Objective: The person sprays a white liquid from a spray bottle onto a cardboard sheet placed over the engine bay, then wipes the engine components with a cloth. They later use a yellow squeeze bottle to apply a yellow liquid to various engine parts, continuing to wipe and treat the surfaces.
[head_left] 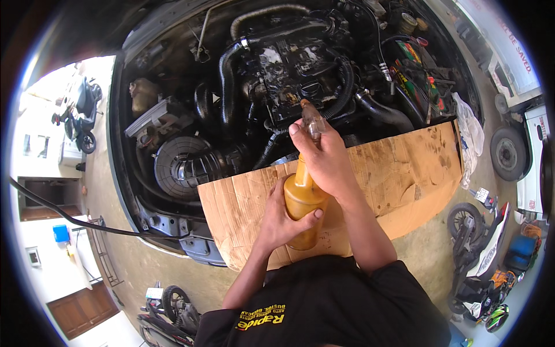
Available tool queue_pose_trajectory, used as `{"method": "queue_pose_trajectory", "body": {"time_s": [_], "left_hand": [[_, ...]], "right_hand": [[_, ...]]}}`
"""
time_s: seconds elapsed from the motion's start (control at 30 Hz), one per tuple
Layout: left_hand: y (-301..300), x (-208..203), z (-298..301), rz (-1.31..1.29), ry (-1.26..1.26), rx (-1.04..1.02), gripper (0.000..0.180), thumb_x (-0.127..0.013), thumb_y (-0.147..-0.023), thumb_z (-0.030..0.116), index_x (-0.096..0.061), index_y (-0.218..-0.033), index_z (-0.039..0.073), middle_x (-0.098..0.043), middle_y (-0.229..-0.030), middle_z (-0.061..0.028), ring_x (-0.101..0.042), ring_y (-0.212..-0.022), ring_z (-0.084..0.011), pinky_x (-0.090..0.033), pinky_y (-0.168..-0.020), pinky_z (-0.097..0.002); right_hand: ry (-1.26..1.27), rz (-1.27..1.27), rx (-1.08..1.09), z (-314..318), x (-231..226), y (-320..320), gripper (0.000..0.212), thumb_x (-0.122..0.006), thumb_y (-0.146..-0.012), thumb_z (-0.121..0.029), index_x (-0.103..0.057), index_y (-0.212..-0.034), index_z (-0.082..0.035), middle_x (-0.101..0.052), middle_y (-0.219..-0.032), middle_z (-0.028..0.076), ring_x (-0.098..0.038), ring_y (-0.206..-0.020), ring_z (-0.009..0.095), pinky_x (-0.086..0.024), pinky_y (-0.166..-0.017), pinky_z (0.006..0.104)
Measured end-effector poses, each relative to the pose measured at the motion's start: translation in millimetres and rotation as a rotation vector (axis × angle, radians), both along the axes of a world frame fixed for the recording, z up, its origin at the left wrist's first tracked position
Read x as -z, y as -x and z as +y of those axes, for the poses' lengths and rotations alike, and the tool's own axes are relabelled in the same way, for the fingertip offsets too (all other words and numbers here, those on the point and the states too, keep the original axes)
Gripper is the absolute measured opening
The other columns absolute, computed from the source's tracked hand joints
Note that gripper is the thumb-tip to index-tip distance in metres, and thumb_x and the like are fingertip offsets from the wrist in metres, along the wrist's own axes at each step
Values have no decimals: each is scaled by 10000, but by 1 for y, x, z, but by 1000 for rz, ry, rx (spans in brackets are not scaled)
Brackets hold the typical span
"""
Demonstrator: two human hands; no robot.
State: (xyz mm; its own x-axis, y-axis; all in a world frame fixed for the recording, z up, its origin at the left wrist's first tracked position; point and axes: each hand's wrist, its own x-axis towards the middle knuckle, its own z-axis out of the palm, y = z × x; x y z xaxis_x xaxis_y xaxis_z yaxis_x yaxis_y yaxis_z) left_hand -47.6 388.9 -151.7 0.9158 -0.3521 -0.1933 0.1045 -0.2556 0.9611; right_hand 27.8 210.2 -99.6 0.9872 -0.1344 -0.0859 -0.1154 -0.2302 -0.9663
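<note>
Bottle (pixel 302 199) over cardboard sheet (pixel 399 173), before the engine (pixel 292 69).
Of the hands, the left hand (pixel 280 222) is around the bottle's body, the right hand (pixel 328 159) at its neck. The cardboard sheet lies across the near edge of the engine bay (pixel 119 144). Filter housing (pixel 173 165): left of the engine. Hose (pixel 386 113): right. Motorcycles (pixel 483 248) stand outside, left and right.

My bottle (pixel 303 196): amber-yellow. My shirt (pixel 341 301): black, yellow lettering. Cardboard sheet (pixel 399 179): tan, blotched dark brown. Engine (pixel 289 72): black, whitish patches. Plastic bag (pixel 471 127): white. Reservoir (pixel 144 97): beige.
</note>
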Motion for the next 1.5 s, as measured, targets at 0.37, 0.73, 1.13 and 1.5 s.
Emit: {"method": "queue_pose_trajectory", "body": {"time_s": [0.37, 0.73, 1.13, 1.5], "left_hand": [[3, -4, 3, 0, 53, -56, 984, -988, -843, 499, -559, -1517, -77, -754, -1323, -250, -755, -1259, -389, -577, -1124, -506], [8, -24, -51, -281, -161, 78, 1089, -953, -809, 608, -561, -1529, -108, -715, -1424, -276, -630, -1436, -454, -393, -1294, -578], [8, -18, -164, -236, -87, 119, 1062, -920, -860, 624, -511, -1522, -97, -794, -1250, -242, -745, -1266, -409, -368, -1278, -606], [29, -7, -208, -206, -53, 36, 1019, -918, -856, 612, -532, -1516, -62, -791, -1271, -239, -731, -1303, -387, -343, -1297, -577]], "right_hand": [[113, 53, -24, 13, -1, -10, 633, -683, -1130, -460, -680, -1581, -16, -819, -1295, 247, -807, -1195, 411, -601, -1045, 498], [110, -110, 163, -42, -27, 20, 342, -733, -1167, -303, -747, -1340, -9, -714, -946, 4, -656, -886, 101, -534, -822, 308], [-72, -40, 124, -162, -8, 9, 304, -746, -1153, -317, -785, -1139, -15, -756, -974, 14, -671, -922, 99, -516, -867, 296], [65, 13, 36, -197, -17, 25, 369, -746, -1154, -370, -771, -1157, -2, -712, -942, -13, -616, -887, 91, -495, -836, 310]]}}
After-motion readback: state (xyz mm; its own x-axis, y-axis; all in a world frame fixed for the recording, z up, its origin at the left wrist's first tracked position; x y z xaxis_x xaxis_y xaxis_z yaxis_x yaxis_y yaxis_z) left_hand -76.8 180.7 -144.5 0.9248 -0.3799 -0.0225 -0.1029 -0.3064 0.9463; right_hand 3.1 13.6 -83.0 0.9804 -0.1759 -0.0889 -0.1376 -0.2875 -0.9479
